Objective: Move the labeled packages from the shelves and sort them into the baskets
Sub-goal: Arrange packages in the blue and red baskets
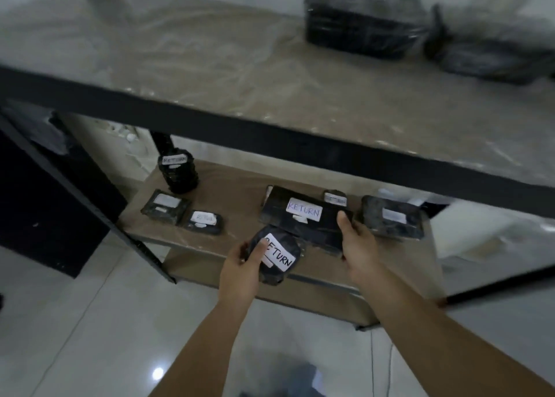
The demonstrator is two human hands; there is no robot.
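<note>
My left hand (240,272) grips a small black-wrapped packet (277,257), thumb laid over the start of its white RETURN label, the packet lifted just clear of the lower shelf (240,186) edge so I can read it. My right hand (359,242), at about three o'clock from the packet, pinches the near right corner of a large flat package (303,216), also marked RETURN; thumb on top, fingers under, which I judge is the only way to lift something that broad and thin off the board.

Still on the lower shelf: an upright bundle (178,171) at ten o'clock from my hands, labelled RETURN, two flat parcels (165,206) and (204,221) just in front of it, a little one (335,198) behind the large package at one o'clock, and a thick slab (393,216) at two o'clock. Their labels are too blurred to read.

The baskets (363,21) sit on the upper shelf (210,66) far off at one o'clock, wrapped in film. Both things I hold read the same, so I expect they go in one basket, though which I cannot tell
</note>
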